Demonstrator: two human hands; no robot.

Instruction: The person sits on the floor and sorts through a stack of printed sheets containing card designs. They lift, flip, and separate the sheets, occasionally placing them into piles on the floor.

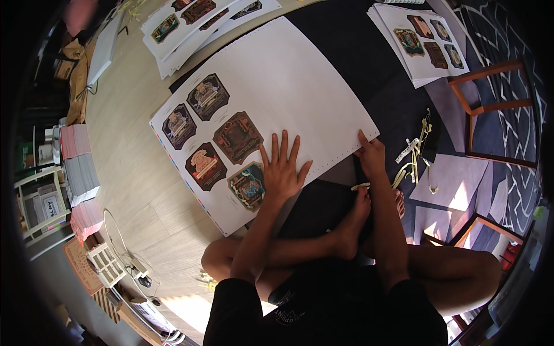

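A large white printed sheet point(300, 75) lies in front of me, with several dark badge-shaped labels, such as the brown printed label point(238, 138), grouped on its left part. My left hand point(283, 170) rests flat on it, fingers spread, beside the teal printed label point(248, 185). At the sheet's near right corner, my right hand point(371, 154) pinches the edge between thumb and fingers. Whether more sheets lie under this one I cannot tell.
Stacks of printed sheets lie at the far left point(196, 29) and far right point(427, 46). Thin yellowish paper strips point(414, 153) are scattered right of my right hand. Wooden frames point(496, 109) stand at the right; paper piles point(81, 167) line the left.
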